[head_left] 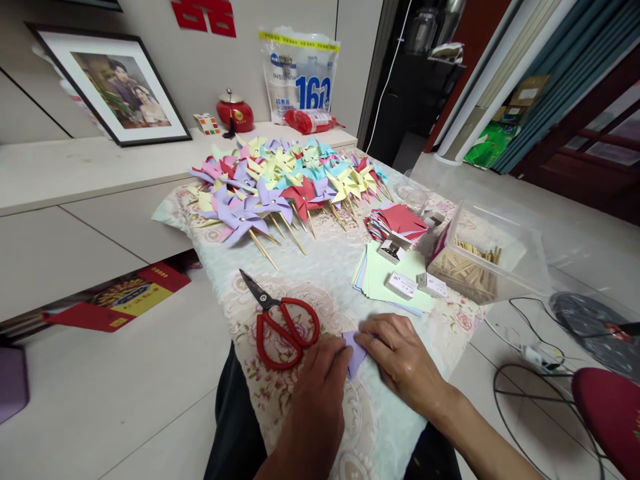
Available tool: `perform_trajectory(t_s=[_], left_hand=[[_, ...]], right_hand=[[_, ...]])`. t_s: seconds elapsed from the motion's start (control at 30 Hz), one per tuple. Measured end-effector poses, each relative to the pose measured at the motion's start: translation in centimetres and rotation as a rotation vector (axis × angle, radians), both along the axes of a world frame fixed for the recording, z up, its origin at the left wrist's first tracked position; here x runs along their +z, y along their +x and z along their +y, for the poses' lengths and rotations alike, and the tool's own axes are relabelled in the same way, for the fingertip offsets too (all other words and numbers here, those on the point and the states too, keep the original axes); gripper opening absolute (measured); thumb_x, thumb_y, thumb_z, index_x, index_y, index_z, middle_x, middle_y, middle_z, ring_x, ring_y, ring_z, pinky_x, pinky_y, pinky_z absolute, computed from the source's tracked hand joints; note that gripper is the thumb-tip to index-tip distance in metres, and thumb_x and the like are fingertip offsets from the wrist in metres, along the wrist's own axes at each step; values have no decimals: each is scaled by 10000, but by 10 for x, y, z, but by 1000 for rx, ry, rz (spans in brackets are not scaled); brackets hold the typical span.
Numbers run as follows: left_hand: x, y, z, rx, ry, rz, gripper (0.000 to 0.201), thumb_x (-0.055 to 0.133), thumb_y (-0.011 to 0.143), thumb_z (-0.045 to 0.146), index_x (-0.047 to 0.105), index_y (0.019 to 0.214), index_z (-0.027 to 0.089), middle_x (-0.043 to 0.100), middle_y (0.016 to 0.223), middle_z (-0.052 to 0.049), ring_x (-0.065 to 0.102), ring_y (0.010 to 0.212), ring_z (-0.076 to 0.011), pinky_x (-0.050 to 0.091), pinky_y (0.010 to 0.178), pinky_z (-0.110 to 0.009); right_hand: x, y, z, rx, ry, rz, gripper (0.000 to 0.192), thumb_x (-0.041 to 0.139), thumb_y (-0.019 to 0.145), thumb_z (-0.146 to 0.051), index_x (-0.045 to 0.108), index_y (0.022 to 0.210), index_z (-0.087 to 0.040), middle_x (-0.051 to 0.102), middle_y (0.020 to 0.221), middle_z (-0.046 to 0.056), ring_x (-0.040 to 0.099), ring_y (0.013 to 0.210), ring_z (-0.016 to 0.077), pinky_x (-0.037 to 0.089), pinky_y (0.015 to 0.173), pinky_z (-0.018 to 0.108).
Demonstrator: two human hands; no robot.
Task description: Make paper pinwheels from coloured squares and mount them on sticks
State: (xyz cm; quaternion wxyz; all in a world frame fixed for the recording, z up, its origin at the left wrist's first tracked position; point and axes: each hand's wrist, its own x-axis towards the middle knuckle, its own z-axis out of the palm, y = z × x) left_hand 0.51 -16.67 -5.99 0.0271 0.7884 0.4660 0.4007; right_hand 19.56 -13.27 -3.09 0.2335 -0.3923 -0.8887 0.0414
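Note:
A small folded piece of purple paper (356, 355) lies near the front of the cloth-covered table, between my hands. My left hand (323, 383) grips its left edge with the fingers closed together. From the other side my right hand (400, 353) presses on it with bent fingers and covers its right part. Just left of my left hand lie red-handled scissors (287, 333), blades pointing away from me. Beyond my right hand is a stack of pale green and other coloured paper sheets (373, 283).
Many paper pinwheels on sticks (280, 173) cover the far table. Small white boxes (401, 285) sit on the paper stack, near red paper squares (405, 223). At right stands a clear plastic bin (520, 260) with wooden sticks (467, 273). Cables (530, 367) lie on the floor.

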Motion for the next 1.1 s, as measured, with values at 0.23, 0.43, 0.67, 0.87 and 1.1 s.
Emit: perform_trajectory(t_s=[0.23,0.43,0.67,0.87,1.1], left_hand=[[-5,0,-13,4,112,251,378,372,898,-39,662,1131,25,697,1158,-164,591,1141,-267,540,932,-369],[-4,-3,-16,-20,116,350,377,403,922,26,657,1200,55,673,1263,-154,562,1210,-280,479,991,-385],[-4,-5,-21,-31,78,486,411,410,901,24,671,1214,77,670,1290,-134,546,1248,-287,449,1019,-380],[-4,-5,-20,-28,86,523,426,371,915,33,682,1200,97,690,1267,-122,596,1197,-286,484,979,-385],[2,0,-13,-26,14,519,390,411,889,31,681,1163,91,681,1283,-150,635,1152,-294,538,930,-396]], right_hand=[[2,2,-14,-31,-59,-141,348,387,1045,-213,568,1337,-158,665,1222,118,515,1172,280,402,955,447],[2,-7,-20,-89,-44,-253,394,437,1017,-161,521,1401,-194,626,1260,135,502,1168,302,374,946,478],[0,-5,-18,-141,-49,-303,376,493,1004,-161,536,1371,-227,626,1265,101,492,1161,286,314,956,480],[8,-5,-11,-187,-73,-309,324,548,971,-130,587,1281,-215,651,1186,87,537,1078,264,316,931,454],[12,-11,-7,-134,-77,-299,337,548,967,-122,580,1285,-229,641,1225,96,531,1124,275,317,963,469]])
